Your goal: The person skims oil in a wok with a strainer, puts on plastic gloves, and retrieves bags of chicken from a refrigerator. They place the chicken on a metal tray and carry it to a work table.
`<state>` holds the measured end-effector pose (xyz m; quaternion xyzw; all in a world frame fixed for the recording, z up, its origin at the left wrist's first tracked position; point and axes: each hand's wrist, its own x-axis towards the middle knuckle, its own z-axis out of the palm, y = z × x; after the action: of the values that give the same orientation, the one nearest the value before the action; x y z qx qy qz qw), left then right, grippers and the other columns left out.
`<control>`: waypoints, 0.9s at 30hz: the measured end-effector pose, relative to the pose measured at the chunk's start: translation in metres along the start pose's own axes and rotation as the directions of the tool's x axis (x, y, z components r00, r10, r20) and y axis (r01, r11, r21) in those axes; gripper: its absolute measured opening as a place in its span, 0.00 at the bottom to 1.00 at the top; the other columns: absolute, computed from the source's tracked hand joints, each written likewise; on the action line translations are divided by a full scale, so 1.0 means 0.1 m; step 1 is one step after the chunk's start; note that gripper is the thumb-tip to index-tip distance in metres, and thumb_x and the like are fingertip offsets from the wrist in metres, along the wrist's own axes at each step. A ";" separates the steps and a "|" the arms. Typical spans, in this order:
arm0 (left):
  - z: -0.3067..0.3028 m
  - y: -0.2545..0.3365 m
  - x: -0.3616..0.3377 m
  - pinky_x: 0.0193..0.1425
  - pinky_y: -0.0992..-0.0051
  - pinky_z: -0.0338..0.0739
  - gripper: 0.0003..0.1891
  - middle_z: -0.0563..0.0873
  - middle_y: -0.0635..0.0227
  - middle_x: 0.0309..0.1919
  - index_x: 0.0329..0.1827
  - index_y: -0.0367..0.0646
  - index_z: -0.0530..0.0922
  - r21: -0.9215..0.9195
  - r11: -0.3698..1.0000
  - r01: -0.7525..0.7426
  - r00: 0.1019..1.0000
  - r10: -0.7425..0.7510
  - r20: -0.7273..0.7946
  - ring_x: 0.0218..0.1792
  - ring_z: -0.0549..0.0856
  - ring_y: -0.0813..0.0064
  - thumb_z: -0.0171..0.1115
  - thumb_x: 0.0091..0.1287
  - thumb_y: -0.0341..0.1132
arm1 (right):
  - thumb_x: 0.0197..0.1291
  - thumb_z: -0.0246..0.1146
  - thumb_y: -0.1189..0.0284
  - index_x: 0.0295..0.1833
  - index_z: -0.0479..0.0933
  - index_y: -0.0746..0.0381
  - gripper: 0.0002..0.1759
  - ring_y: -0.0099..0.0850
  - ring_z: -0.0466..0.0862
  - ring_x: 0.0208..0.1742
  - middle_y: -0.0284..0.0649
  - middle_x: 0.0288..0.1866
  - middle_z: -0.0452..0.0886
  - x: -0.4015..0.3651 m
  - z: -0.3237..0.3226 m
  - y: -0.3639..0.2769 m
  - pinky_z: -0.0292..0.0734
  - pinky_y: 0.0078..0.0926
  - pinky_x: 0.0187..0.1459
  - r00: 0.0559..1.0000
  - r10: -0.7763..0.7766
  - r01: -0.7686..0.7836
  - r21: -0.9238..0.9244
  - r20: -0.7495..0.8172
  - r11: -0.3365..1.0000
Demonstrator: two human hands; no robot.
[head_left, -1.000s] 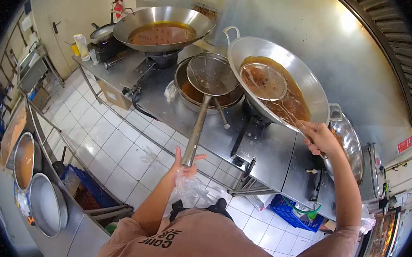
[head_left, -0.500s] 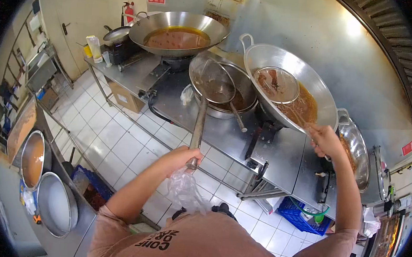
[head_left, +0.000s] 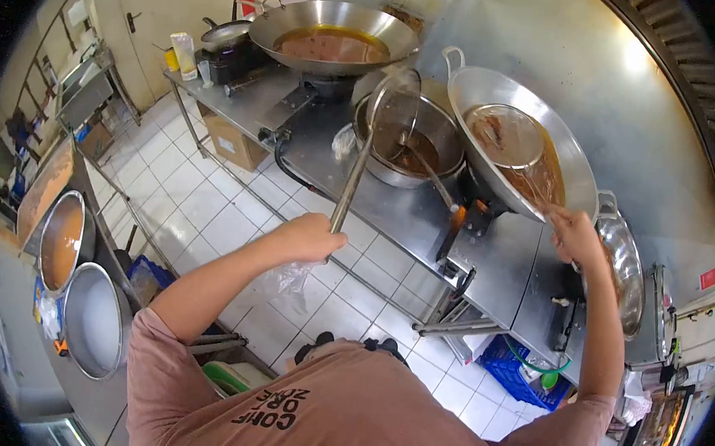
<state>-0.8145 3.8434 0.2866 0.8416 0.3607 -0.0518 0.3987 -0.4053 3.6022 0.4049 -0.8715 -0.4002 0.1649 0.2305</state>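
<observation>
My left hand (head_left: 311,238) is closed around the long handle of a wire-mesh strainer (head_left: 395,101), whose round head is tipped on edge over a metal pot (head_left: 451,165) of brown liquid. A crumpled clear plastic bag (head_left: 288,284) hangs below that hand. Inside the pot leans a ladle (head_left: 430,175). My right hand (head_left: 574,236) grips a second strainer (head_left: 509,137) by its wire handle at the near rim of a large tilted wok (head_left: 563,130). That strainer's flat mesh head lies over the brown oil, with dark reddish pieces at it.
Another wide wok (head_left: 335,16) of oil stands at the back left, beside a small covered pan (head_left: 225,36). Orange flames (head_left: 457,217) show near the burner. A steel bowl (head_left: 631,275) is at right. Two basins, one orange-brown (head_left: 62,240) and one whitish (head_left: 95,321), sit at left.
The left strainer has turned from nearly face-on to edge-on above the pot. Orange flames now show near the burner. The right strainer has shifted only slightly; the whole view has moved.
</observation>
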 end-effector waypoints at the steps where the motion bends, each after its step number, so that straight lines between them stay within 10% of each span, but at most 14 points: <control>1: 0.00 -0.02 0.02 0.42 0.59 0.77 0.24 0.85 0.48 0.26 0.29 0.32 0.83 0.038 0.999 0.031 0.999 -0.030 -0.018 0.32 0.85 0.53 0.56 0.60 0.50 | 0.73 0.54 0.69 0.65 0.75 0.62 0.19 0.21 0.67 0.11 0.33 0.18 0.70 -0.11 0.07 -0.16 0.61 0.25 0.12 1.000 0.029 -0.029 0.045 -0.002 0.999; 7: 0.19 -0.11 0.31 0.45 0.58 0.77 0.24 0.86 0.47 0.29 0.29 0.33 0.83 0.081 0.995 0.055 0.998 -0.052 -0.040 0.36 0.86 0.51 0.55 0.61 0.50 | 0.72 0.55 0.68 0.63 0.76 0.64 0.19 0.21 0.70 0.12 0.36 0.20 0.73 -0.28 0.08 -0.51 0.63 0.24 0.14 0.999 0.040 -0.038 0.180 -0.006 0.983; 12: 0.05 -0.15 0.36 0.36 0.66 0.73 0.22 0.84 0.56 0.25 0.26 0.33 0.81 -0.254 0.967 -0.037 0.999 0.040 0.005 0.28 0.81 0.64 0.56 0.60 0.49 | 0.68 0.56 0.72 0.59 0.77 0.65 0.17 0.52 0.85 0.30 0.60 0.31 0.83 0.09 0.70 -0.52 0.80 0.46 0.36 0.779 -0.516 0.386 -0.377 -0.356 0.842; 14: -0.04 -0.11 0.29 0.32 0.69 0.69 0.21 0.81 0.63 0.23 0.26 0.35 0.81 -0.367 0.930 -0.022 0.999 0.029 0.015 0.25 0.77 0.70 0.57 0.60 0.48 | 0.69 0.51 0.73 0.64 0.71 0.62 0.19 0.58 0.84 0.43 0.64 0.37 0.82 -0.01 0.91 -0.99 0.80 0.53 0.46 0.930 -0.267 0.146 -0.410 -0.254 0.900; 17: -0.05 -0.13 0.28 0.29 0.72 0.66 0.19 0.78 0.70 0.21 0.28 0.37 0.81 -0.484 0.875 -0.014 0.999 0.031 0.026 0.23 0.73 0.76 0.58 0.60 0.48 | 0.69 0.48 0.75 0.73 0.59 0.64 0.27 0.52 0.87 0.38 0.55 0.39 0.84 -0.12 1.38 -1.36 0.85 0.46 0.39 0.971 -0.184 0.048 -0.631 -0.152 0.774; 20: -0.08 -0.12 0.31 0.28 0.74 0.65 0.18 0.77 0.72 0.21 0.28 0.39 0.80 -0.557 0.831 0.013 0.998 0.020 0.054 0.23 0.73 0.79 0.59 0.61 0.48 | 0.62 0.56 0.74 0.68 0.69 0.68 0.28 0.35 0.88 0.27 0.46 0.28 0.83 0.15 2.15 -1.10 0.83 0.31 0.22 0.904 -0.331 0.013 -0.756 -0.271 0.654; 27: -0.05 -0.13 0.28 0.28 0.77 0.65 0.16 0.77 0.74 0.23 0.29 0.43 0.79 -0.567 0.821 0.067 0.992 0.004 0.122 0.23 0.73 0.80 0.59 0.63 0.48 | 0.60 0.58 0.70 0.68 0.71 0.65 0.29 0.35 0.84 0.25 0.43 0.30 0.82 0.79 2.78 -0.57 0.74 0.37 0.13 0.928 -0.243 -0.075 -0.781 -0.283 0.620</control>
<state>-0.8034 3.8684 0.2707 0.6732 0.3495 0.0022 0.6516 -0.5227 3.7714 0.1935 -0.8789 -0.4233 -0.1992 -0.0928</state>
